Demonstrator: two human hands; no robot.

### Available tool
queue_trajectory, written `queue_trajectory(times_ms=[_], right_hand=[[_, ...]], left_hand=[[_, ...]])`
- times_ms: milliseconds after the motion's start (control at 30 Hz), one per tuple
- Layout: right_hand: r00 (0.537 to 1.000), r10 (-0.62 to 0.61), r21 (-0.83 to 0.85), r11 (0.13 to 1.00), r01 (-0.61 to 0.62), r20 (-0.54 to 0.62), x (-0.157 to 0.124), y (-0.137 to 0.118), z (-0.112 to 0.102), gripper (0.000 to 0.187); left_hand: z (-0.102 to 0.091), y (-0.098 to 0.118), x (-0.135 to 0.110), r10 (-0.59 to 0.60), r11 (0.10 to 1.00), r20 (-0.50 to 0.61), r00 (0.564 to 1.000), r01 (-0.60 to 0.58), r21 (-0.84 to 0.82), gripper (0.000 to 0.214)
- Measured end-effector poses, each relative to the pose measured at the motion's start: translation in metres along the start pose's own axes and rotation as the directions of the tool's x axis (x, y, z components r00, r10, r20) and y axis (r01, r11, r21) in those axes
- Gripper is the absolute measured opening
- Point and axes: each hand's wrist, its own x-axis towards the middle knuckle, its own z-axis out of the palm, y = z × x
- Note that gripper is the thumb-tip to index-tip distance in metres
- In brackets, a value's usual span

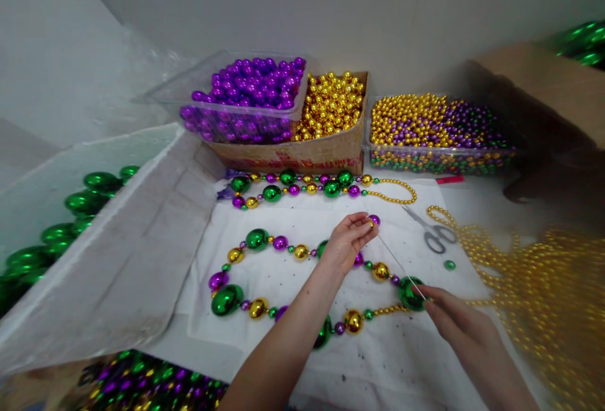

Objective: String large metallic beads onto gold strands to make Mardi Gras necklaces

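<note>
My left hand point(350, 239) is closed in a pinch on a small gold bead point(371, 225), with a purple bead point(375, 219) just at the fingertips. A thin white string point(394, 258) runs taut from there down to my right hand point(451, 311), whose fingers are closed on it. Beside the right fingertips sits a large green bead point(411, 292), part of a strung necklace of green, gold and purple beads point(258, 308) laid in a loop on the white cloth point(378, 360). My left forearm hides part of that loop.
Behind lie a finished-looking bead necklace point(271, 193), a tub of purple beads point(255, 108), a cardboard box point(302, 154) of gold beads and a tub of small mixed beads point(425, 127). Scissors point(439, 237), a loose green bead point(449, 265) and gold bead strands point(534, 285) are right.
</note>
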Motion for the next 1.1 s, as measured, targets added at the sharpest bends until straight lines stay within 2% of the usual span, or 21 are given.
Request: queue_trajectory(times_ms=[133,267,367,433,533,567,633,733,833,967,1100], right_hand=[[0.999,-0.043,0.007,0.999,0.042,0.025,0.007,-0.002,0.009,0.026],[0.998,-0.062,0.028,0.998,0.062,-0.016,0.022,0.001,0.021,0.027],[0.997,-0.069,-0.111,0.992,0.065,-0.038,0.031,0.002,0.020,0.027],[0.984,-0.161,-0.264,0.955,0.135,-0.079,0.037,0.001,0.014,0.029],[0.920,-0.374,-0.378,0.873,0.308,-0.115,0.050,-0.006,0.005,0.031],[0.907,-0.406,-0.351,0.870,0.346,-0.111,0.056,-0.009,0.003,0.030],[0.916,-0.388,-0.233,0.904,0.359,-0.096,0.068,-0.012,0.002,0.025],[0.954,-0.292,-0.066,0.955,0.289,-0.059,0.085,-0.010,0.004,0.018],[0.976,-0.213,-0.003,0.977,0.213,-0.047,0.096,-0.003,0.004,0.019],[0.988,-0.147,0.094,0.984,0.150,-0.041,0.100,0.000,-0.002,0.020],[0.985,-0.113,0.208,0.968,0.139,-0.132,0.096,-0.010,-0.010,0.017]], left_hand=[[0.007,-0.006,-0.006,-0.055,0.998,0.037,0.998,0.056,-0.030,0.041],[0.017,-0.016,-0.017,-0.124,0.992,0.120,0.985,0.120,0.044,0.025],[0.023,-0.016,-0.021,-0.103,0.989,0.114,0.988,0.089,0.120,0.022],[0.026,-0.012,-0.020,-0.054,0.980,0.104,0.993,0.033,0.194,0.020],[0.034,-0.004,-0.015,0.059,0.944,0.135,0.989,-0.099,0.316,0.015],[0.036,-0.003,-0.013,0.092,0.929,0.155,0.984,-0.141,0.342,0.014],[0.042,-0.002,-0.007,0.131,0.910,0.193,0.972,-0.195,0.366,0.013],[0.046,-0.006,0.002,0.132,0.905,0.204,0.970,-0.202,0.374,0.013],[0.048,-0.010,0.010,0.112,0.909,0.190,0.975,-0.178,0.378,0.014],[0.055,-0.003,0.014,0.114,0.911,0.198,0.973,-0.182,0.369,0.015],[0.062,0.010,0.013,0.110,0.927,0.280,0.954,-0.200,0.316,0.019]])
